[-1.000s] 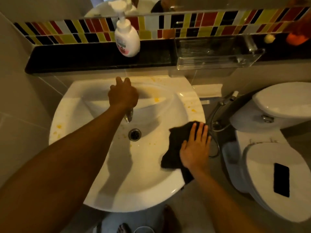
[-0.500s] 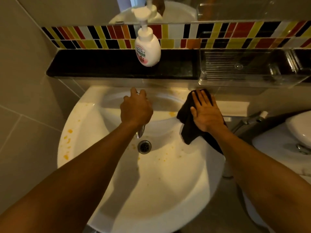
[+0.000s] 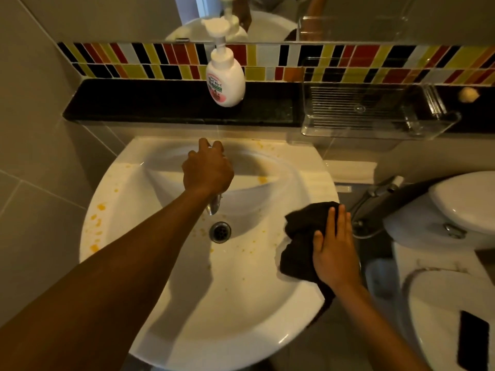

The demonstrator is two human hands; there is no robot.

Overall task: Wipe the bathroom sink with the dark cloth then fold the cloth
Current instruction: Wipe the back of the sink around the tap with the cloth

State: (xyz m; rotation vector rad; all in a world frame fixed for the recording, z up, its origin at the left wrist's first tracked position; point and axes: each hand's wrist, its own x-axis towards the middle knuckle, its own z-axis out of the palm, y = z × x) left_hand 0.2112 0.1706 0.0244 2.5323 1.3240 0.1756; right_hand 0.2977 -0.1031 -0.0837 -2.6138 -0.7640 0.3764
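- Two hands were in view over the white sink (image 3: 241,303).
- Left hand (image 3: 207,171) sat on top of the faucet (image 3: 213,207) at the far middle of the basin; fingers curled down over it. I couldn't tell how firmly they gripped, since the back of the hand hid the contact. Only the chrome spout tip showed below the wrist.
- Right hand (image 3: 333,250) lay flat, palm down, on the dark cloth (image 3: 300,236); fingers straight and close together, pressing rather than pinching.
- Dark cloth was bunched on the right rim of the sink, one part lapping into the basin, another hanging off the near-right edge under the wrist.
- Drain (image 3: 220,231) sat in the basin middle, just near of the spout.
- Yellow-orange spots (image 3: 97,223) marked the left rim; more specks were scattered around the drain, plus one blotch on the far inner wall right of the left hand.
- Soap pump bottle (image 3: 225,81) stood upright on the black ledge (image 3: 160,103) behind the sink, in front of the coloured tile strip (image 3: 348,60).
- Clear plastic tray (image 3: 375,111) sat on the same ledge, to the right, well apart from the bottle.
- Toilet (image 3: 455,210) was right of the sink; a black phone-like slab (image 3: 472,341) lay on its closed lid at near right.
- Hose and sprayer (image 3: 375,199) hung between sink and toilet.
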